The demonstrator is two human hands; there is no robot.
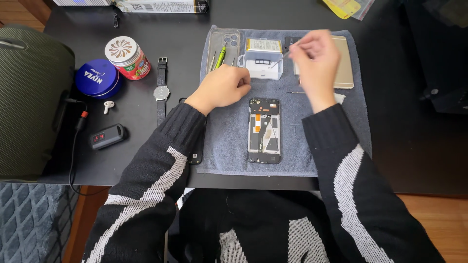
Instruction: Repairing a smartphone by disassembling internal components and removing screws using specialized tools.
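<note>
Opened phone [264, 130] — its back cover off, boards and a small orange part exposed — lies lengthwise near the middle of a grey towel [229, 146] spread on a black table [146, 160]. Going from the left: a dark green rounded case [29, 102] sits at the table's edge, then a flat round blue tin [97, 78] with white lettering on its lid, touching a small round jar [127, 57] that has a white patterned lid and a red-and-green label. Just below them lie a white earbud [108, 105] and a black key fob [107, 137], and to their right a wristwatch [161, 90] with a dark strap is stretched out flat. Along the table's far edge lie long printed boxes [163, 6], white with dark bands. On the towel, a clear phone case [222, 48] holds a green-handled tool [221, 56]. The left hand [222, 87] rests on the towel curled into a loose fist, just up and left of the phone; whether it grips anything I cannot tell. Beside it stands a clear plastic box [263, 61] with a yellow-edged flat pack on top. The right hand [314, 61] hovers above the towel's far side, blurred, fingers pinched on a thin metal tool [282, 59] — it partly covers a gold phone back [345, 63]. A yellow packet [345, 7] lies at the far right corner.
</note>
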